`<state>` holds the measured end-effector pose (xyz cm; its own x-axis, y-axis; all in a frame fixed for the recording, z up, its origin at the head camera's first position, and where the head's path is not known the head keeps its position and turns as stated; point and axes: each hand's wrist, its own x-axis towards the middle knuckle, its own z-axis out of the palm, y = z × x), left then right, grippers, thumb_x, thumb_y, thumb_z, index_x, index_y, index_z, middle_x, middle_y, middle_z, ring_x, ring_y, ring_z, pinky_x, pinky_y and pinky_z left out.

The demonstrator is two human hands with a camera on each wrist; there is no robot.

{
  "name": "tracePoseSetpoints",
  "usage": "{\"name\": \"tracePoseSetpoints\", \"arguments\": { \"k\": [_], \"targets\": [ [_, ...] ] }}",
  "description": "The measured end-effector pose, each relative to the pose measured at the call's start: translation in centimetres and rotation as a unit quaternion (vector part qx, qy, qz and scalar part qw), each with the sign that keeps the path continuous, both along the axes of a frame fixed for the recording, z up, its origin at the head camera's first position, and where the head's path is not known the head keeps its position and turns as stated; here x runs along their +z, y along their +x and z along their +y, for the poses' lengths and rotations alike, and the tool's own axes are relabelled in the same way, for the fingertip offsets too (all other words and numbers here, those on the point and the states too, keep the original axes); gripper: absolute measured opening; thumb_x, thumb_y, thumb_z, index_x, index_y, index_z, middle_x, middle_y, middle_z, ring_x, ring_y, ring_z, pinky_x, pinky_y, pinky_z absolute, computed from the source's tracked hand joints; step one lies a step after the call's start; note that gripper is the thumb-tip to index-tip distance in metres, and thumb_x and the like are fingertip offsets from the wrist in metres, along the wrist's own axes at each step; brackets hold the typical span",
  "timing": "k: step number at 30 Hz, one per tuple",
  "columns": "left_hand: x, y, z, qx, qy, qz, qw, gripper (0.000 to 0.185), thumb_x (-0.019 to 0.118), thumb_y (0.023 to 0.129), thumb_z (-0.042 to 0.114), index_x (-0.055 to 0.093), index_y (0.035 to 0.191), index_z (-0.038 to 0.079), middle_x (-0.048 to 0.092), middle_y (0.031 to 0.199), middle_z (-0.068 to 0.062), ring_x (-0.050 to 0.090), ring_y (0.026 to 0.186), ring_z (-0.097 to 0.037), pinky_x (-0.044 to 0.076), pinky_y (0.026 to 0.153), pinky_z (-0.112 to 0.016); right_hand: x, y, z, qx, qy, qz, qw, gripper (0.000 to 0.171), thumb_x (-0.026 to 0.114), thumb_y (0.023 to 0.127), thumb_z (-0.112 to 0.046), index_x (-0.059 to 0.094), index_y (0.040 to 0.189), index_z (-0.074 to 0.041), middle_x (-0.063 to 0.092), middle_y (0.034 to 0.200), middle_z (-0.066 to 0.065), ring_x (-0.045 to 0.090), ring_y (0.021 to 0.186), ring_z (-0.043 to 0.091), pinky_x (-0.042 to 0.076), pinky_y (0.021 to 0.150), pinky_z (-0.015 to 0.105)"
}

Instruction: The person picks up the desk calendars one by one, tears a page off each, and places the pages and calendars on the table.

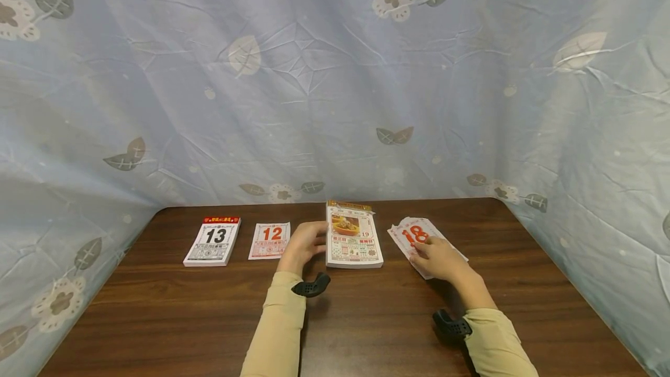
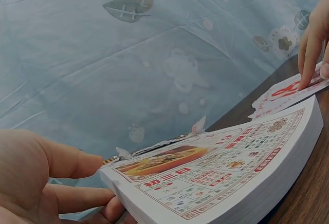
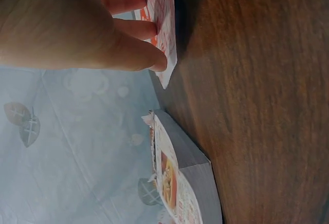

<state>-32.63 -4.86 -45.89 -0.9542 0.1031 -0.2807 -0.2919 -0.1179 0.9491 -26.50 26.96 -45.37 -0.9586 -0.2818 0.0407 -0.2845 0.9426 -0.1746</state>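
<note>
On a dark wood table, hemmed on three sides by pale blue cloth printed with flowers and leaves. Left hand rests against the left edge of a thick calendar pad, fingers straight, touching its side. Right hand lies on a torn page marked 18, just right of the pad, fingers extended and pressing it flat to the wood. Farther left: a loose page 12, then a second pad showing 13. Beige sleeves on both arms.
</note>
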Motion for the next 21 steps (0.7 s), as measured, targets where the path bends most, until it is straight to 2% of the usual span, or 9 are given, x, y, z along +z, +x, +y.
{"name": "tracePoseSetpoints", "arguments": {
  "k": [5,9,14,21],
  "targets": [
    [0.04,-0.09,-0.17,0.008,0.002,0.001,1.0000,0.031,0.055,0.096,0.015,0.062,0.120,-0.004,0.061,0.115,-0.015,0.061,0.096,-0.023,0.055,0.075,-0.030,-0.26,-0.03,-0.14,-0.020,-0.002,-0.007,1.000,0.048,0.058,0.095,-0.036,0.060,0.132,-0.006,0.056,0.121,0.025,0.052,0.113,0.048,0.047,0.086,0.062],
    [0.07,-0.15,-0.42,0.012,-0.003,-0.002,0.9999,0.037,0.056,0.097,0.019,0.057,0.127,-0.003,0.059,0.120,-0.017,0.059,0.100,-0.023,0.056,0.081,-0.034,-0.40,0.09,-0.22,-0.034,-0.009,-0.024,0.999,0.051,0.056,0.096,-0.038,0.057,0.135,-0.007,0.050,0.130,0.028,0.046,0.121,0.052,0.045,0.087,0.066],
    [0.14,-0.22,-0.73,0.020,0.005,-0.010,0.9997,0.039,0.058,0.096,0.018,0.055,0.129,-0.003,0.058,0.117,-0.017,0.058,0.097,-0.023,0.056,0.083,-0.036,-0.49,0.01,-0.13,-0.032,-0.015,-0.036,0.999,0.052,0.055,0.096,-0.038,0.054,0.137,-0.007,0.048,0.131,0.029,0.046,0.120,0.052,0.044,0.086,0.067],
    [0.36,-0.18,-0.98,0.024,0.003,-0.010,0.9997,0.037,0.057,0.097,0.016,0.057,0.128,-0.004,0.060,0.114,-0.016,0.059,0.091,-0.020,0.057,0.081,-0.034,-0.33,-0.33,0.41,0.000,-0.071,-0.035,0.997,0.050,0.056,0.096,-0.030,0.054,0.134,0.002,0.049,0.133,0.035,0.047,0.124,0.054,0.040,0.100,0.064]
  ]
}}
